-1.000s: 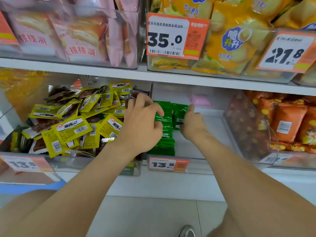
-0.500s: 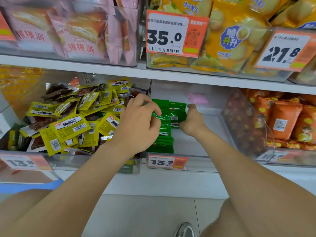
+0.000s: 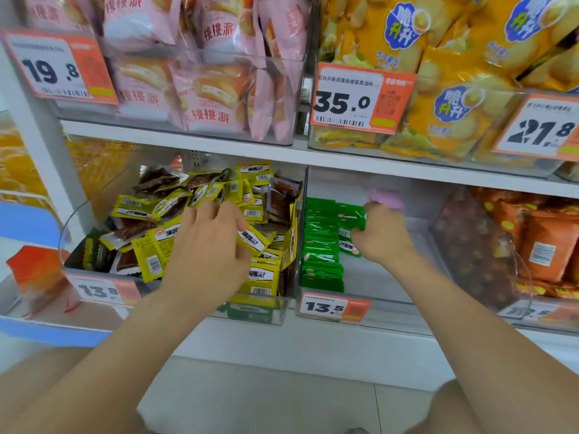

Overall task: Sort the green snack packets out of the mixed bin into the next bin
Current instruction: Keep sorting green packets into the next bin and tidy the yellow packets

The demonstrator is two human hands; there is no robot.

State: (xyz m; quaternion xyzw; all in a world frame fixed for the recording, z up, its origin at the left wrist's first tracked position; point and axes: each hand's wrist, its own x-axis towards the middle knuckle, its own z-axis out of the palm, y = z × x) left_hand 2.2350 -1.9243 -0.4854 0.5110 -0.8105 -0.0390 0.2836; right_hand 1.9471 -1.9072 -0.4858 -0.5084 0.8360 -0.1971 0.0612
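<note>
The left hand [image 3: 208,242] lies spread over the yellow and brown packets [image 3: 156,245] heaped in the clear mixed bin [image 3: 250,314]. In the next bin [image 3: 391,305], the right hand [image 3: 383,234] curls round a few green packets [image 3: 351,214], just beside the green row [image 3: 319,249] along that bin's left wall.

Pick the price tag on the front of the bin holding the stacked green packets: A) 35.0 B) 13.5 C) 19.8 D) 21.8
B: the 13.5 tag sits on the front wall of the bin where the green packets are stacked.
</note>
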